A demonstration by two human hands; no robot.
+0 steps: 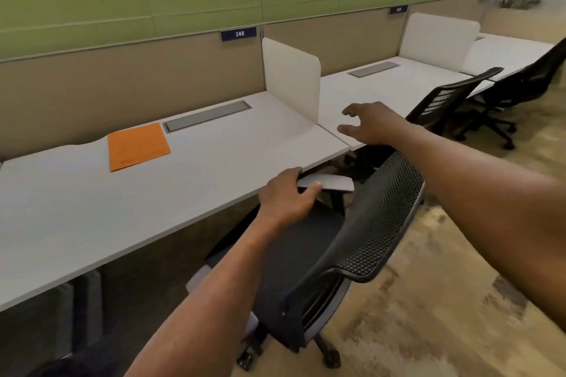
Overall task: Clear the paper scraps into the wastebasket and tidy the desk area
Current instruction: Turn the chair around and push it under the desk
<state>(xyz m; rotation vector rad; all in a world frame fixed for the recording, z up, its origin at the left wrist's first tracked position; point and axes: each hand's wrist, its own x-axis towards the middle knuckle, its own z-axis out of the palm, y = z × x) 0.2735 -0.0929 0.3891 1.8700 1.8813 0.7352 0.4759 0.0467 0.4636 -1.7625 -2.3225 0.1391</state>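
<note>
A black mesh office chair (376,223) stands at the front edge of the white desk (92,208), its backrest turned toward me. My left hand (286,196) grips the chair's grey armrest (333,183), just under the desk edge. Beyond the chair's backrest, my right hand (370,124) hovers with fingers spread and nothing in it, above the desk's right corner. An orange folder (137,145) lies flat on the desk near the back. No paper scraps or wastebasket are in view.
A white divider panel (291,76) separates this desk from the neighbouring desk (382,86). Two more black chairs (453,101) stand at the desks to the right. A grey cable hatch (208,116) is set into the desktop. Patterned carpet (428,315) lies to the right.
</note>
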